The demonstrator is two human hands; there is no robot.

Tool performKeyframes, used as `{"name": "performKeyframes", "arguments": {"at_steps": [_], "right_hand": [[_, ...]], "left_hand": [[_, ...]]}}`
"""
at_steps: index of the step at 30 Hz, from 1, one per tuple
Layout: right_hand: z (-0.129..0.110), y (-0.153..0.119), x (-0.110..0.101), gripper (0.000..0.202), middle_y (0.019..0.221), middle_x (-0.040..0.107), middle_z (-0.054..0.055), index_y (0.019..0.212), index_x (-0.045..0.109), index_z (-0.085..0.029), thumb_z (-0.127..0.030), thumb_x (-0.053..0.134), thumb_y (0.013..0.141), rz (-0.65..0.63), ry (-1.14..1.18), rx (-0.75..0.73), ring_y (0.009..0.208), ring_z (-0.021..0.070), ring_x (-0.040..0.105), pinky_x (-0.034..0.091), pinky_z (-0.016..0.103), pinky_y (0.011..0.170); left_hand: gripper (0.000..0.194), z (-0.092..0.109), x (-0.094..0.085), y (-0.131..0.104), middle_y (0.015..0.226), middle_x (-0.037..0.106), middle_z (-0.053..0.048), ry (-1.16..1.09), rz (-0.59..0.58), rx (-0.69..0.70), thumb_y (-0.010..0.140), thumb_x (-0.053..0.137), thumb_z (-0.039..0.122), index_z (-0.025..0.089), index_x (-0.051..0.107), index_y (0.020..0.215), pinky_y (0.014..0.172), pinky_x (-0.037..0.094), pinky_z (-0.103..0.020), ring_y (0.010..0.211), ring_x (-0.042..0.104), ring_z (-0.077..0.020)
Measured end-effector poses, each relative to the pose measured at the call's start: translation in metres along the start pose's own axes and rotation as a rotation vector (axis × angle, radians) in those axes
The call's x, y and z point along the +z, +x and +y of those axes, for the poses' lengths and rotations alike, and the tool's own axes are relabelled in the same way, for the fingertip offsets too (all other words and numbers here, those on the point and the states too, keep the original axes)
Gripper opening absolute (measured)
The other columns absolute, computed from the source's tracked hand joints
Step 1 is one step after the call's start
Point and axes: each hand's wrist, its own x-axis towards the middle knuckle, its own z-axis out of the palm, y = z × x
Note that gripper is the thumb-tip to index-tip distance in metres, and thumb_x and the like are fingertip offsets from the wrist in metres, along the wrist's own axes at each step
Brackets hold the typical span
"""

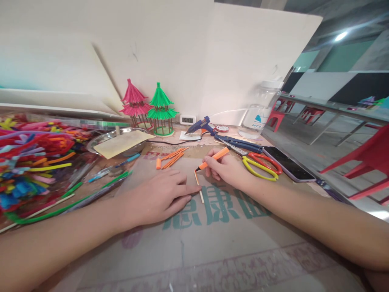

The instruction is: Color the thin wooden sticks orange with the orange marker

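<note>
An orange marker (216, 157) is pinched in my right hand (224, 167), its dark tip at the upper end of a thin wooden stick (199, 188). That end of the stick is orange; the lower part is bare wood. My left hand (164, 194) lies flat with fingers stretched out, and its index fingertip presses on the stick from the left. Beyond that hand sit an orange marker cap (158, 164) and several orange sticks (174, 158) in a loose pile. Beneath both hands is a translucent sheet (146, 251) over printed cardboard.
Pink (133, 99) and green (162, 109) pavilion models stand behind. A glue gun (200, 125), yellow-handled scissors (261, 169), a phone (287, 162) and a clear bottle (258, 109) are right. Left lie colourful pipe cleaners (36, 158) and a metal dish (94, 145) with yellow paper (124, 144).
</note>
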Motion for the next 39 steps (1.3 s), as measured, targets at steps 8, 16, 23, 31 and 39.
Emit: {"name": "performKeyframes", "arguments": {"at_steps": [8, 16, 23, 31, 39], "right_hand": [[0.0003, 0.0015, -0.0002, 0.019, 0.058, 0.062, -0.005, 0.084, 0.047, -0.022, -0.038, 0.051, 0.093, 0.001, -0.008, -0.017, 0.037, 0.007, 0.041, 0.03, 0.021, 0.04], [0.0009, 0.0006, -0.0007, 0.019, 0.054, 0.061, -0.005, 0.081, 0.048, -0.021, -0.035, 0.052, 0.092, 0.007, 0.005, 0.002, 0.037, 0.0072, 0.041, 0.03, 0.02, 0.04], [-0.0003, -0.0005, -0.0013, 0.019, 0.051, 0.059, -0.005, 0.078, 0.047, -0.022, -0.034, 0.053, 0.091, -0.028, -0.005, 0.038, 0.036, 0.0071, 0.039, 0.028, 0.02, 0.038], [0.0005, -0.0001, -0.0009, 0.019, 0.052, 0.059, -0.006, 0.079, 0.047, -0.022, -0.034, 0.053, 0.091, 0.008, 0.028, 0.017, 0.036, 0.0068, 0.04, 0.029, 0.019, 0.038], [-0.0009, -0.0011, -0.001, 0.018, 0.049, 0.058, -0.005, 0.077, 0.047, -0.022, -0.033, 0.054, 0.089, -0.009, 0.039, 0.052, 0.035, 0.0066, 0.037, 0.026, 0.019, 0.036]], "left_hand": [[0.037, -0.0015, 0.0024, 0.0002, 0.094, 0.059, -0.007, 0.028, 0.007, 0.015, 0.106, 0.04, 0.028, 0.028, 0.062, 0.135, 0.075, 0.044, -0.031, 0.085, 0.056, -0.0203], [0.038, -0.0017, 0.003, -0.0007, 0.093, 0.058, -0.006, 0.039, -0.012, 0.007, 0.106, 0.038, 0.029, 0.028, 0.062, 0.136, 0.075, 0.043, -0.033, 0.084, 0.054, -0.0209], [0.037, -0.0002, 0.0013, 0.0006, 0.092, 0.058, -0.006, 0.031, -0.025, -0.003, 0.106, 0.039, 0.029, 0.028, 0.063, 0.134, 0.075, 0.042, -0.033, 0.084, 0.054, -0.0215], [0.037, 0.0001, 0.001, 0.0007, 0.093, 0.058, -0.006, 0.029, -0.025, -0.006, 0.105, 0.039, 0.029, 0.029, 0.063, 0.135, 0.076, 0.042, -0.033, 0.083, 0.054, -0.0213], [0.038, -0.0006, 0.0009, 0.001, 0.091, 0.057, -0.006, 0.021, -0.018, -0.002, 0.106, 0.038, 0.029, 0.029, 0.063, 0.134, 0.075, 0.042, -0.032, 0.083, 0.055, -0.0211]]}}
